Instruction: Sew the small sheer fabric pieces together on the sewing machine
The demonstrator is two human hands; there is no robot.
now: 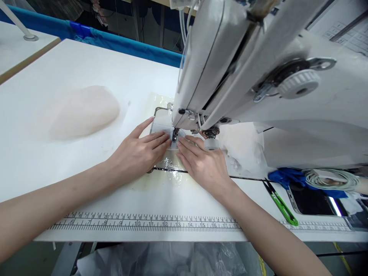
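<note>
My left hand (140,151) lies flat with its fingers stretched out, their tips just left of the presser foot (174,135) of a white sewing machine (212,57). On the other side of the foot, my right hand (204,163) rests palm down with its fingers extended. Both sets of fingertips press on a small, thin whitish piece of fabric (161,128) that runs under the foot. The fingers cover part of that piece. Clear, shiny film (172,163) covers the machine bed around it.
A pale pink rounded piece (86,111) lies on the white table (120,69) at left. More pale fabric (241,145) lies beyond my right hand. At right are green thread snips (283,209), a phone (313,201) and coiled cord (330,179). A ruler strip (149,222) marks the front edge.
</note>
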